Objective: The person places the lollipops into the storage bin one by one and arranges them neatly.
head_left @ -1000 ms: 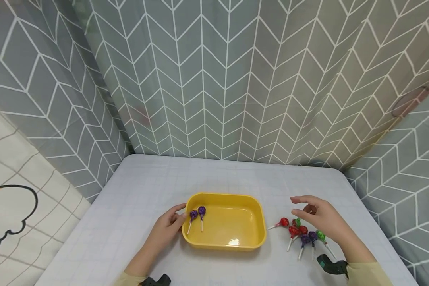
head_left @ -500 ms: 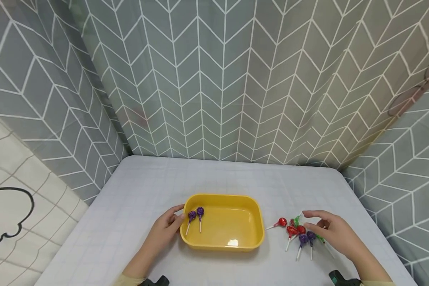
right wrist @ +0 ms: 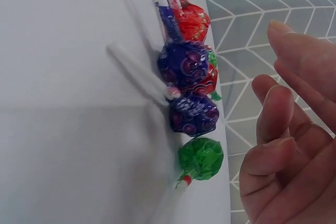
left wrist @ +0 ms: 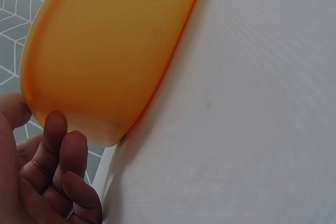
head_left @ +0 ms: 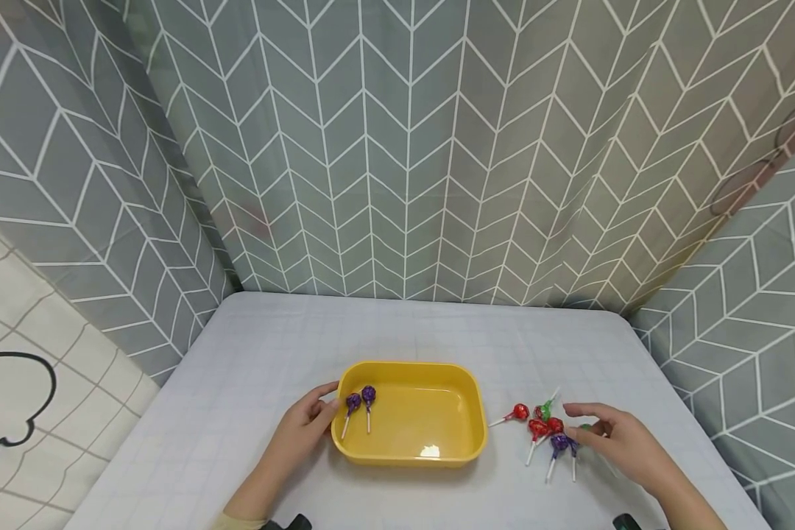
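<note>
My left hand point(head_left: 301, 427) holds the left end of a yellow tray point(head_left: 424, 423), thumb at the rim and fingers by the outer wall; the left wrist view shows them there. Two purple lollipops point(head_left: 369, 397) lie at the tray's left end. My right hand point(head_left: 629, 445) hovers at the right side of a lollipop pile, fingers loosely bent and nothing between them. Its thumb overlaps the pile in the head view, partly hiding a green lollipop point(right wrist: 201, 158). That one lies beside two purple lollipops point(right wrist: 184, 64) in the right wrist view, with red lollipops point(right wrist: 193, 22) behind.
A single red lollipop point(head_left: 520, 412) lies between tray and pile, its stick toward the tray. One red-and-green lollipop point(head_left: 543, 411) sits at the pile's back. A white cloth covers the table point(head_left: 397, 324); grey patterned curtains point(head_left: 404, 147) hang behind and at the sides.
My right hand has come down and slightly nearer the front, its thumb now over the right part of the pile. The left hand stays at the tray. The head view has shifted slightly.
</note>
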`<state>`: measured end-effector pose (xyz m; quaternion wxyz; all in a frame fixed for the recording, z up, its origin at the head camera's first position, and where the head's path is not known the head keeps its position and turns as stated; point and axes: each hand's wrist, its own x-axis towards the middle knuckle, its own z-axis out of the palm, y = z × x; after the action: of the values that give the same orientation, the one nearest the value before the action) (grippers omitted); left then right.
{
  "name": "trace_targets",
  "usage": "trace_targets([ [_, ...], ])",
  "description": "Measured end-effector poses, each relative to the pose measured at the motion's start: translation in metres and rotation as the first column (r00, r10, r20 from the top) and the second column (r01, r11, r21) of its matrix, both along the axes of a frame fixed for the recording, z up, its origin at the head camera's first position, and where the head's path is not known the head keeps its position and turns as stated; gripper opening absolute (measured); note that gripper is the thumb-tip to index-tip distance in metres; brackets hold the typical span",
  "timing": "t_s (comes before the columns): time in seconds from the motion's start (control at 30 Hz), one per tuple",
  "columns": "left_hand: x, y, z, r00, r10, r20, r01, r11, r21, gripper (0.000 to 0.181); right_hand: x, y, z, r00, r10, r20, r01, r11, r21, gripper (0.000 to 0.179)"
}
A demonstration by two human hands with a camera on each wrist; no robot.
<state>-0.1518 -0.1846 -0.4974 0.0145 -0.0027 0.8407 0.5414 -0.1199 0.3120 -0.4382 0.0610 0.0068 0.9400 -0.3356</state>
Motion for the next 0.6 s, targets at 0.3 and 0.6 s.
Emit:
trace_targets([
  [0.3,-0.001,0.002,0.000,1.000,0.009,0.012,-0.009,1.000,-0.008,0.037,0.002,0.005,-0.005,1.000,-0.001,0.014,0.002,1.000,-0.011,0.049],
  [0.6,0.000,0.002,0.001,1.000,0.011,0.023,-0.010,1.000,-0.014,0.039,0.004,0.012,-0.014,1.000,-0.001,0.018,0.001,1.000,-0.011,0.050],
])
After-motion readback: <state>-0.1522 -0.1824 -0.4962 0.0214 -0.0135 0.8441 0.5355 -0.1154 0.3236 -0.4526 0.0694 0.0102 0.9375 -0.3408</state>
